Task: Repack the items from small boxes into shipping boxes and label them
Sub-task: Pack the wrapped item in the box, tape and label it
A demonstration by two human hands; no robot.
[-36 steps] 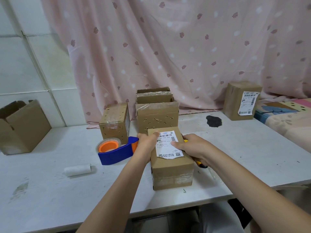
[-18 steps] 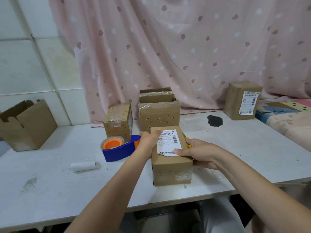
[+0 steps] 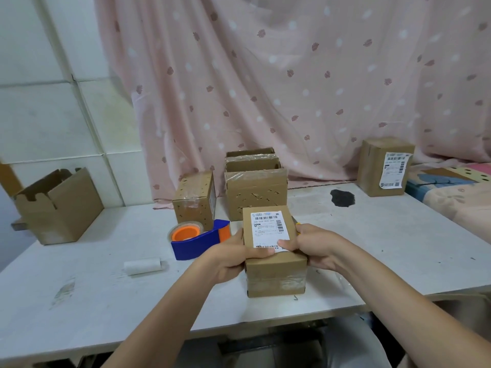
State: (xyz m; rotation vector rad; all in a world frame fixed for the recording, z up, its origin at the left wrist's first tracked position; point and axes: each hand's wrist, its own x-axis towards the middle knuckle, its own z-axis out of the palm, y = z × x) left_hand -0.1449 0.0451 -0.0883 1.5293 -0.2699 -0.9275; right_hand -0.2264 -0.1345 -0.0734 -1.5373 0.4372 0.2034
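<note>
A white table (image 3: 398,248) carries a sealed shipping box (image 3: 275,272) at its near edge. On the box's top lies a white label (image 3: 269,229). The left hand (image 3: 231,257) grips the box's left side, the right hand (image 3: 314,248) its right, both thumbs pressing the label's near edge.

We reach both bare forearms forward and inward; our left grip (image 3: 233,254) curls from the left with its thumb laid flat on top, and our right grip (image 3: 314,248) curls from the right, thumb pointing toward the left one
</note>
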